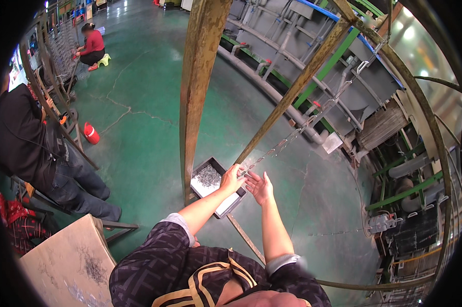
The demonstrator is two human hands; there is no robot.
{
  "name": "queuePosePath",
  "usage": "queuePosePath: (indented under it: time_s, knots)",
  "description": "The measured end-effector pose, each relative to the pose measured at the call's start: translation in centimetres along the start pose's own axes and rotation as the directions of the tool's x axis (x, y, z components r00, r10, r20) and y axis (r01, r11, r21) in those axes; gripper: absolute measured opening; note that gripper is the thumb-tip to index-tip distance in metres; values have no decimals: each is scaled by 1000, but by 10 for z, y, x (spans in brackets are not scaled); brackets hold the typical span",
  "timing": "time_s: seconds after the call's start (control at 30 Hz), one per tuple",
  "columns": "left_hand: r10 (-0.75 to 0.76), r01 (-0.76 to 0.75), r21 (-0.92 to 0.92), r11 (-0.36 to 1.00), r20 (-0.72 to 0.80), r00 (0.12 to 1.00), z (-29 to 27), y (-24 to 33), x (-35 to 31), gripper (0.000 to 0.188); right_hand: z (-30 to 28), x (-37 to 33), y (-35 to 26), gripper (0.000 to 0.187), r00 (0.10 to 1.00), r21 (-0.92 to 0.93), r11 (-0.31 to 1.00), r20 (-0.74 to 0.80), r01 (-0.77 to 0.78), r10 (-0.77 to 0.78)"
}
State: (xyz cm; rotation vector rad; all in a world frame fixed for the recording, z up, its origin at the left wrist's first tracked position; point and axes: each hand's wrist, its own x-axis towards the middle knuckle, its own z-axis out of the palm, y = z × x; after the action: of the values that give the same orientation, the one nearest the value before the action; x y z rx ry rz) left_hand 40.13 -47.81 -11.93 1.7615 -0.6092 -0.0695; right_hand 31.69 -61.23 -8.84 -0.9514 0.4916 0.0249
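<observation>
A thin strand of linked metal wire loops slants down from the upper right of the frame to my fingers. My left hand is closed, with its thumb and fingers pinched at the strand's lower end. What exactly lies between the fingertips is too small to make out. Close beside it, my right hand is palm up with the fingers spread, its fingertips near the same end of the strand. Beneath my left hand and forearm sits a dark rectangular tray, holding a pile of small metal pieces on a white surface.
A rusty upright post and a slanting bar frame my work. Left, a dark-clothed person stands near a tan board; another person squats farther off. A red container stands on the floor. Pipes line the right.
</observation>
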Motion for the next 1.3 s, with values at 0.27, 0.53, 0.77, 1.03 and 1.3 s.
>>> queuePosePath:
  time_s: [0.27,0.53,0.77,1.03,1.3]
  knots:
    - [7,-17,94,995,104,995,8,15,19,44,1,6,-11,62,942,-96,975,-256,200,-218]
    - [71,-76,104,992,47,996,36,14,36,31,1,-1,-19,54,877,-233,929,-325,288,-354]
    - [88,-99,54,994,170,982,43,24,39,27,-19,14,-14,41,711,-696,689,-379,202,-592]
    - [51,-71,81,994,231,972,46,17,27,21,-9,0,-29,32,855,-657,700,-162,280,-493]
    - [101,-88,-55,995,306,947,35,1,20,10,-2,-3,-32,17,918,-685,675,-22,274,-395]
